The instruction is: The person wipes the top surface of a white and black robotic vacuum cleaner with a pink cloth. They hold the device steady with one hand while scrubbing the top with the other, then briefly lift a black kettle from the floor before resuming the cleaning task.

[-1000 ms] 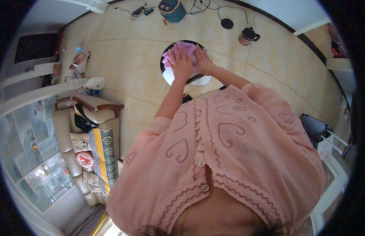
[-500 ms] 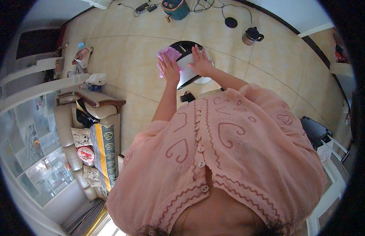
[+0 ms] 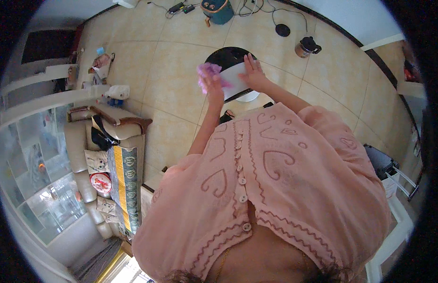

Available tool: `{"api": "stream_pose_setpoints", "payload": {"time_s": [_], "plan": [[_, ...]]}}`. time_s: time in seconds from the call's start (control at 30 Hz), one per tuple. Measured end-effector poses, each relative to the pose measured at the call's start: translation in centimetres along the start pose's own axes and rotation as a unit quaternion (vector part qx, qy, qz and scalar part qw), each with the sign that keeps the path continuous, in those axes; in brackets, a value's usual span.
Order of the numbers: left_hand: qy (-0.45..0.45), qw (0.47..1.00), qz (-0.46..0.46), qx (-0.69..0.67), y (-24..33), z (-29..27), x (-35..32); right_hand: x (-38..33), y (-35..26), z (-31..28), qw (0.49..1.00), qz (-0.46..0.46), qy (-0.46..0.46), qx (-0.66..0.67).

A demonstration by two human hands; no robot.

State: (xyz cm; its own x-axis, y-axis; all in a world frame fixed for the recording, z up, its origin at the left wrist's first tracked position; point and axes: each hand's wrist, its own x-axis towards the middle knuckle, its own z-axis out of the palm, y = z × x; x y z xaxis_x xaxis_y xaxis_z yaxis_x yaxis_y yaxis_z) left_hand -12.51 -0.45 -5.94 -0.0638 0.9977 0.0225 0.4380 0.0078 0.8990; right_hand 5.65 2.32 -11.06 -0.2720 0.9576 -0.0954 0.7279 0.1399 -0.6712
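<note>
A black-and-white household appliance with a rounded black top (image 3: 223, 57) and a glossy white panel (image 3: 235, 79) stands on the floor in front of me. My left hand (image 3: 214, 89) holds a crumpled purple cloth (image 3: 205, 75) at the appliance's left side. The cloth bunches out around the fingers, which partly cover it. On the right edge of the appliance lies my right hand (image 3: 255, 78), fingers stretched and holding nothing. Both forearms reach forward from my pink blouse.
A lidded jug (image 3: 305, 47) and a round black disc (image 3: 282, 30) are on the tiles, far right. Cables (image 3: 256, 10) trail beside a dark green bucket (image 3: 218, 12) at the back. A sofa (image 3: 80, 162) lines the left; a folded black case (image 3: 381, 160) stands right.
The view has shifted slightly. My left hand has drawn the cloth a little nearer and bunched it more, baring more of the black top. My right hand stays on the right edge.
</note>
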Motion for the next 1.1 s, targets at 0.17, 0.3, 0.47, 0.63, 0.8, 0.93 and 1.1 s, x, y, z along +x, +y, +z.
{"api": "stream_pose_setpoints", "payload": {"time_s": [0.17,0.3,0.47,0.63,0.8,0.93,1.1], "plan": [[-0.048,0.881,0.124,0.454,1.4,3.0,-0.3,-0.1,1.6,0.8,0.988,-0.118,0.1,-0.02],[0.004,0.945,0.044,0.324,1.5,2.3,-0.8,-0.9,-0.5,-0.7,0.994,-0.083,0.038,-0.053],[0.011,0.952,-0.004,0.305,0.0,1.8,-0.2,-0.9,-0.7,-1.1,0.998,-0.051,0.015,-0.037],[0.068,0.968,-0.001,0.242,-1.8,1.8,0.0,-0.8,-1.0,-1.6,0.992,-0.066,-0.019,-0.103],[0.078,0.979,0.078,0.173,-4.9,0.5,1.4,-0.4,-0.6,-0.6,0.999,-0.045,0.017,-0.001],[0.016,0.964,0.137,0.229,-0.8,-0.1,2.2,-0.3,0.1,-0.4,0.984,-0.111,0.004,-0.14],[-0.048,0.909,0.156,0.383,4.0,3.7,-1.1,-0.7,0.9,0.7,0.968,-0.157,0.083,-0.175]]}}
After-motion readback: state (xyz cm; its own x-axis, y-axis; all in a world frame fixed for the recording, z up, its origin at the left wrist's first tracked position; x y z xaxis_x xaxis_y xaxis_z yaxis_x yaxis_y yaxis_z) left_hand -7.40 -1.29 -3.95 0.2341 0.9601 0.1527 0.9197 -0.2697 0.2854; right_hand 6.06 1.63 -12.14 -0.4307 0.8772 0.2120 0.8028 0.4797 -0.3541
